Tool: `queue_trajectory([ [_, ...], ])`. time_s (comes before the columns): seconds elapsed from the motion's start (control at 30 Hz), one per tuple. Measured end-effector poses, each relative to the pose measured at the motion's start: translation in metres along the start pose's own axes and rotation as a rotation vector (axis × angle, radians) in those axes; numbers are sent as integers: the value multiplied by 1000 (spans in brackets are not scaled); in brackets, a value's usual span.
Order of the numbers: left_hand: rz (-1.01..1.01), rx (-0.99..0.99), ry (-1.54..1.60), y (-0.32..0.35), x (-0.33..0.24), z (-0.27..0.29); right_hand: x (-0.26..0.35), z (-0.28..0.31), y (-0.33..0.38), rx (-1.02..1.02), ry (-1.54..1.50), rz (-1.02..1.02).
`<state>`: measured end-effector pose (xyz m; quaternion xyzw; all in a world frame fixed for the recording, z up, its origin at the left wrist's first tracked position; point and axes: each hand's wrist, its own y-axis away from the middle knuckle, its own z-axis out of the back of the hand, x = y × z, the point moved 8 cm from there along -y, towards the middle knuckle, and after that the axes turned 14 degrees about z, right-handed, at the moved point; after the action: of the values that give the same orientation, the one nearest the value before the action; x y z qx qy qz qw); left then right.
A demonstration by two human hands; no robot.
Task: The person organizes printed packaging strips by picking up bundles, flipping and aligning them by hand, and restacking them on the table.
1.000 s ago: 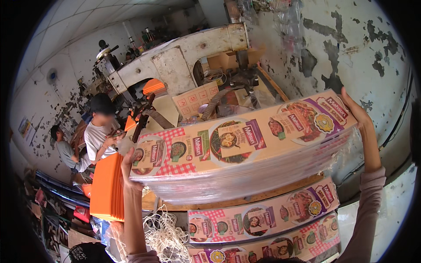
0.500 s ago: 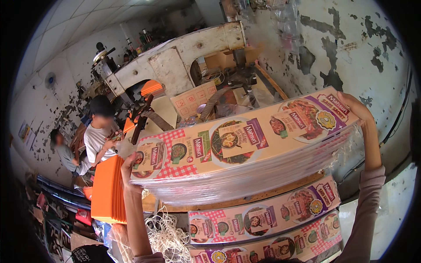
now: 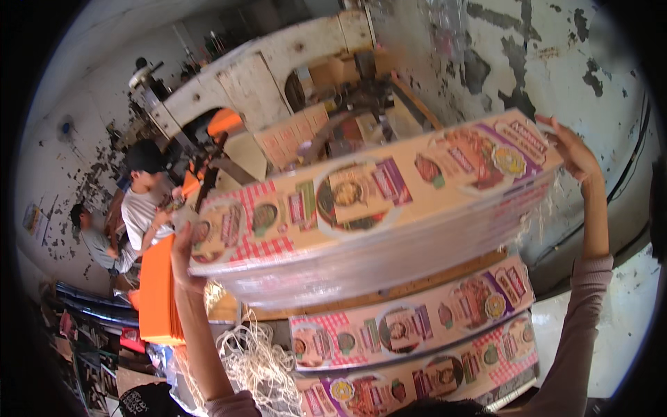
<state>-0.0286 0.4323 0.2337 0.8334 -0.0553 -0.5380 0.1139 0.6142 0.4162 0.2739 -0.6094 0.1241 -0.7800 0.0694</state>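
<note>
Both my arms reach forward around a long, thick stack of printed cardboard sheets (image 3: 361, 201) wrapped in clear plastic, its top showing food pictures and a red check pattern. My left hand (image 3: 185, 254) grips its left end. Against its far right corner is my right hand (image 3: 575, 154), curled around the end, some fingers hidden behind it. The stack is tilted, its right end higher in the picture, and is slightly blurred. Below it lie two more printed stacks, a nearer one (image 3: 424, 379) and a farther one (image 3: 410, 321), side by side.
A pile of orange sheets (image 3: 157, 292) stands left of my left hand. Tangled pale string (image 3: 257, 358) lies beside the lower stacks. Behind is a large worn white machine (image 3: 243, 87) with a cluttered table. Two people work at the left, the nearer in a white shirt (image 3: 139, 215). A peeling wall (image 3: 556, 76) rises at the right.
The held stack has shifted slightly left and up in the picture, with both hands still at its ends. The surroundings have also shifted left and up. My right fingers look more spread.
</note>
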Motion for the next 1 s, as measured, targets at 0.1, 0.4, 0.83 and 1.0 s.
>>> queue_trajectory([
  [0.1, -85, -1, -177, 17, -11, -27, 3, 17, 13, -91, -3, -80],
  [0.4, -584, -201, -876, 57, -32, 2, -24, 46, 56, -205, 11, -55],
  [0.83, -28, -206, -943, 99, 235, 61, -216, -18, 216, -209, -135, -515],
  [1.0, 58, -222, -758, 81, 243, 75, -227, -38, 211, -148, -152, -467],
])
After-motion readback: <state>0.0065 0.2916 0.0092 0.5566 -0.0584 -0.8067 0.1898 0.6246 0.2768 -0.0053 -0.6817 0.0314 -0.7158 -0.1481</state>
